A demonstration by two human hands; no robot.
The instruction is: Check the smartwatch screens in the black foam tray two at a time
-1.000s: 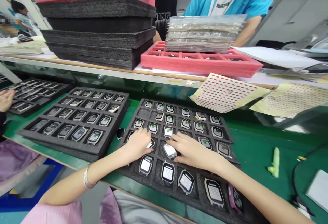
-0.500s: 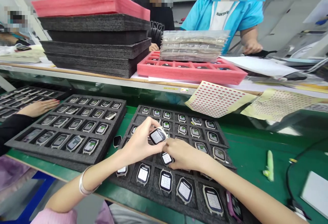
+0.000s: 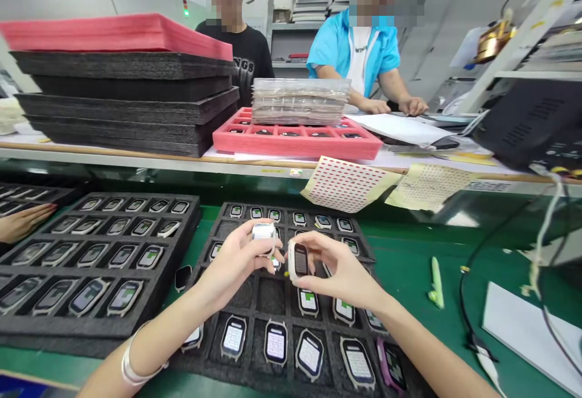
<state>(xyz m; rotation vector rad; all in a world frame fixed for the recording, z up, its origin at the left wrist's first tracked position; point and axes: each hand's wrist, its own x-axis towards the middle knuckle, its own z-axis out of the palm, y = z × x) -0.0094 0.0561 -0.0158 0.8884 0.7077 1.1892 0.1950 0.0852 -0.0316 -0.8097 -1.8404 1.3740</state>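
My left hand grips a silver watch face with a pale lit screen, tilted, between thumb and fingers. Close to its right, my right hand pinches another watch face by its edges, its dark screen turned partly sideways. Both are held above a black foam tray, whose pockets hold several watch faces with lit screens. Two pockets below my hands have nothing in them. A purple-framed watch lies at the tray's right end. A small dark watch face rests left of the tray.
Another foam tray of watches stands at the left, near another person's hand. A shelf holds stacked foam and a red tray. A green marker, cable and white box are at right. Two people are behind.
My hands have moved slightly apart. The watch in my right hand is now lifted out of the tray, and the left one is tilted differently. The camera view has shifted right.
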